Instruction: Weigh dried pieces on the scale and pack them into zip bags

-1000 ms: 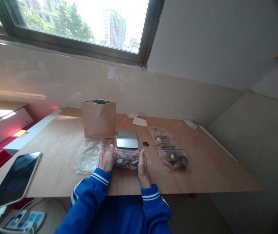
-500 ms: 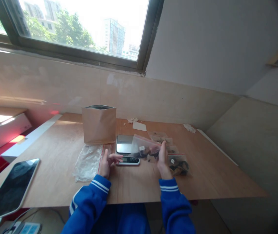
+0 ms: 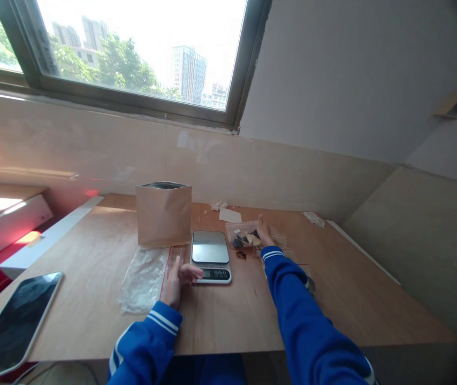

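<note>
My right hand (image 3: 264,233) grips the right end of a clear zip bag (image 3: 246,236) holding dark and pale flat pieces, just right of the kitchen scale (image 3: 210,251). Whether the bag rests on the table or hangs slightly above it, I cannot tell. More clear bags lie under and beside my right forearm, mostly hidden by the sleeve. My left hand (image 3: 178,279) is open with fingers apart, close to the scale's front left corner. Nothing lies on the scale's metal plate. A clear plastic bag (image 3: 142,280) with a red strip lies left of that hand.
Behind the clear bag stands an open brown paper pouch (image 3: 164,216). A white card (image 3: 230,215) and crumpled scraps (image 3: 218,206) lie near the wall. A small brown piece (image 3: 241,255) is right of the scale. At the table's left edge lies a tablet (image 3: 17,321).
My right hand has carried the filled zip bag from over the scale to the back right, uncovering the scale's plate. My left hand has stayed nearly still.
</note>
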`<state>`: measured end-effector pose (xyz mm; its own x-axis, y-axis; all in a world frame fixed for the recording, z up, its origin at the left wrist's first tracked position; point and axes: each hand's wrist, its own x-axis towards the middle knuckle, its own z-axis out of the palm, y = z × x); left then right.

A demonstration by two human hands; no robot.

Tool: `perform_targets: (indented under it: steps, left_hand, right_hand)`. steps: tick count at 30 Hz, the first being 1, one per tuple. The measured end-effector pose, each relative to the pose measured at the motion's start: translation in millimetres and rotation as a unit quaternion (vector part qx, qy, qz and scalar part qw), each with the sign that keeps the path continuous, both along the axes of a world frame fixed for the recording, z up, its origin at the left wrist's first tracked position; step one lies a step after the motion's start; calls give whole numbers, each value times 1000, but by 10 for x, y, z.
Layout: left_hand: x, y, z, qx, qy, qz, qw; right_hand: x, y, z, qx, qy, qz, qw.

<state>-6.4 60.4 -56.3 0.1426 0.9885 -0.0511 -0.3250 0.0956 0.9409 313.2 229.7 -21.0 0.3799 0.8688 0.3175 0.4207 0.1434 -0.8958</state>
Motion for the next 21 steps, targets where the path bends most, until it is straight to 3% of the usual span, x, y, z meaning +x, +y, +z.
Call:
perform_targets:
  steps: [6, 8, 11, 13, 17, 21]
  left_hand:
    - [6, -5, 16, 2, 3, -3, 1000]
    - [8, -11, 33, 3, 1, 21, 1000]
    - [10, -18, 62, -1, -19, 66, 998]
    - [11, -17, 66, -2, -31, 91, 995]
    - [14, -3, 25, 10, -29, 109, 994]
    - [12, 10, -25, 21, -17, 108, 994]
  right_hand:
    - [-184, -238, -15, 6, -103, -59, 993]
    - [-247, -409, -56, 0, -176, 26, 984]
    - [-356, -717, -236, -20, -325, 202, 924]
    - [-423, -900, -395, -18, -389, 195, 900]
    - [-508, -1069, -552, -8, -378, 146, 914]
    - [-635, -995, -344, 26, -266, 176, 947]
